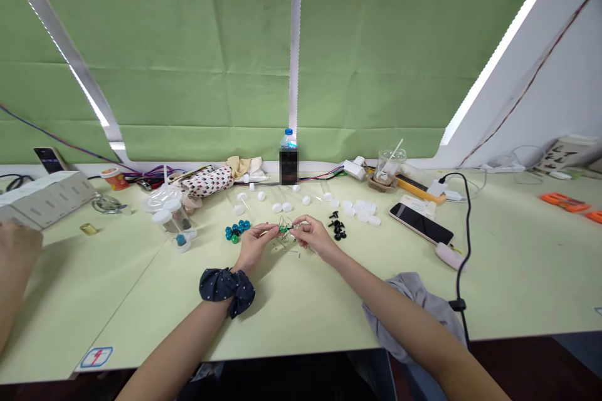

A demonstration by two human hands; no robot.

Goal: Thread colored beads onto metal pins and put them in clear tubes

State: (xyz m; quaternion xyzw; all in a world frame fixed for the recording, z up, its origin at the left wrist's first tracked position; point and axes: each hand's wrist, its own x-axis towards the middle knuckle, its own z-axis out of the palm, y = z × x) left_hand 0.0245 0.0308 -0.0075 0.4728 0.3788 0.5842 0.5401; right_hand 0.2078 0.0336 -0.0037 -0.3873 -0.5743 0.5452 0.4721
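Observation:
In the middle of the table my left hand [254, 244], a dark dotted scrunchie [227, 288] on its wrist, pinches a small shiny green ball [283, 229] with thin wire loops at it. My right hand [313, 235] comes from the other side, fingertips closed on a small black piece [290, 230] against the ball. Beneath both hands lie thin metal pins [291, 252], partly hidden. To the left sits a cluster of shiny blue and green balls [237, 229]. Right of my right hand is a group of small black plugs [337, 227].
White caps [362, 210] and clear tubes lie behind my hands, near a bottle [288, 163]. On the right are a phone [421, 223], a black cable [465, 250] and grey cloth [414, 301]. Clear jars [176, 216] stand left; another person's hand [19, 257] is at the far left.

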